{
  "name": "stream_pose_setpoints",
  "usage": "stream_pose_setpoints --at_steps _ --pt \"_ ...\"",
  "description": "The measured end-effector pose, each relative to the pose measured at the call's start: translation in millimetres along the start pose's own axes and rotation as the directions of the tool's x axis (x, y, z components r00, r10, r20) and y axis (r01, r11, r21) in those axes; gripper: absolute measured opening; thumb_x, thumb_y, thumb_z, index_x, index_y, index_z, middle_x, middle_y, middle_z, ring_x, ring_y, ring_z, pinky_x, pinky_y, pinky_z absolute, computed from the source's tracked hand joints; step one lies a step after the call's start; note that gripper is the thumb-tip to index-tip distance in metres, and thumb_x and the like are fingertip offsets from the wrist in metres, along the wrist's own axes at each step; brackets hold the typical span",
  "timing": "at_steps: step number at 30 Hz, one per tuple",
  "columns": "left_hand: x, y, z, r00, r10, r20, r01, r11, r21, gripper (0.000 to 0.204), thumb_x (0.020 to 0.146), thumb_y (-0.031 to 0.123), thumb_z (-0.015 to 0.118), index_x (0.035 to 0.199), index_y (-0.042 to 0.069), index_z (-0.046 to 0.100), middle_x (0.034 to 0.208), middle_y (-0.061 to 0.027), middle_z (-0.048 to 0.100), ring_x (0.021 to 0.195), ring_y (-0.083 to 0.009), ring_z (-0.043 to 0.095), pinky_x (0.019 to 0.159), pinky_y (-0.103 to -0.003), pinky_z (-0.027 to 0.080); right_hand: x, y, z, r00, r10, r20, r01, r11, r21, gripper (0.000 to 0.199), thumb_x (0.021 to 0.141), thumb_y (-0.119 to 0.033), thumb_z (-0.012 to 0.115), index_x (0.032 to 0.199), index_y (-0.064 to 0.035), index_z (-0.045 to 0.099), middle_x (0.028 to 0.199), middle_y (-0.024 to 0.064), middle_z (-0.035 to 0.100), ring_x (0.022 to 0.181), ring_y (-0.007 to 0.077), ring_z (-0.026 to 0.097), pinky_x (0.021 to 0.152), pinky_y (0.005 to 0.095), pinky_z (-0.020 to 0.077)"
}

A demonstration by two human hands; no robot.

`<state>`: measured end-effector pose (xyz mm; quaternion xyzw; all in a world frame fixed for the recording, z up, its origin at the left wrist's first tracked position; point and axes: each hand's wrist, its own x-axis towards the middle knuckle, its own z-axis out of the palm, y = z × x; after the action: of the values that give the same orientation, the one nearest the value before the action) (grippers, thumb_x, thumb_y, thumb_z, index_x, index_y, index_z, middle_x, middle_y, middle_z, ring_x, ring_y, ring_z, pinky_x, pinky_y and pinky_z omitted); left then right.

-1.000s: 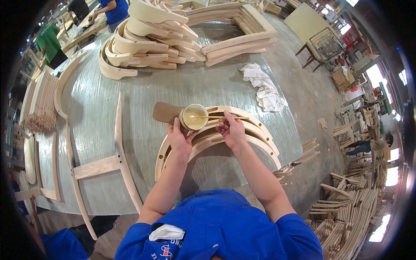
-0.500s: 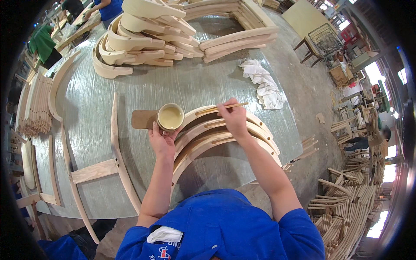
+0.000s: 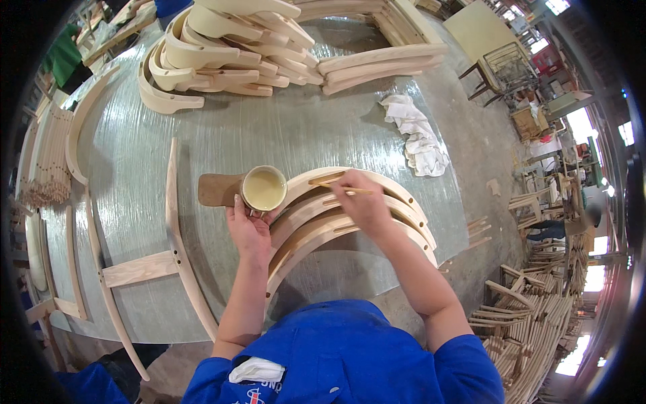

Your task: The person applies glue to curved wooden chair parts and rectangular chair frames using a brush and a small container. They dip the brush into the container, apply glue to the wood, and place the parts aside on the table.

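Observation:
My left hand is closed around a cup of pale yellow liquid, held above the table. A flat brown paddle-like piece sticks out left from beside the cup; how it joins is hidden. My right hand pinches a thin wooden stick. Its tip is at a slot in the farthest of three curved wooden rails, which lie side by side in front of me. These rails have slots along their edges and dark round holes near their ends. My fingers hide part of the slots.
A stack of curved wooden parts stands at the far side of the table, with wooden frames beside it. A crumpled white cloth lies right. Ladder-like wooden frame parts lie left. Bundled sticks fill the floor at right.
My right hand has moved slightly down and nearer, and the stick's tip has come to the far rail's slot. The cup stays about where it was; the view has shifted a little.

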<state>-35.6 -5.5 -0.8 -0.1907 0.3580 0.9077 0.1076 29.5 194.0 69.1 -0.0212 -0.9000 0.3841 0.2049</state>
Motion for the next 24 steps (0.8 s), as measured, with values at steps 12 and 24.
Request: stream_pose_setpoints --at_steps 12,24 --pt "5 0 5 1.000 0.007 -0.023 -0.008 0.998 -0.060 0.025 0.096 0.022 0.042 0.118 0.011 0.043 0.113 -0.0075 0.056 0.099 -0.0226 0.060 0.076 -0.046 0.057 -4 9 -21 0.994 0.102 -0.034 -0.103 0.993 -0.053 0.008 0.080 -0.002 0.062 0.080 -0.0017 0.053 0.074 0.0114 0.056 0.066 0.0246 0.056 0.060 0.0330 0.0446" --pt "-2 3 4 1.000 0.027 0.013 -0.027 0.999 -0.028 0.024 0.096 0.021 0.043 0.118 0.012 0.044 0.113 -0.0061 0.057 0.095 -0.0187 0.062 0.073 -0.039 0.057 0 15 3 0.986 -0.135 -0.093 0.139 0.990 0.035 0.010 0.076 0.000 0.064 0.079 -0.0035 0.055 0.076 0.0107 0.058 0.072 0.0287 0.058 0.063 0.0343 0.0472"
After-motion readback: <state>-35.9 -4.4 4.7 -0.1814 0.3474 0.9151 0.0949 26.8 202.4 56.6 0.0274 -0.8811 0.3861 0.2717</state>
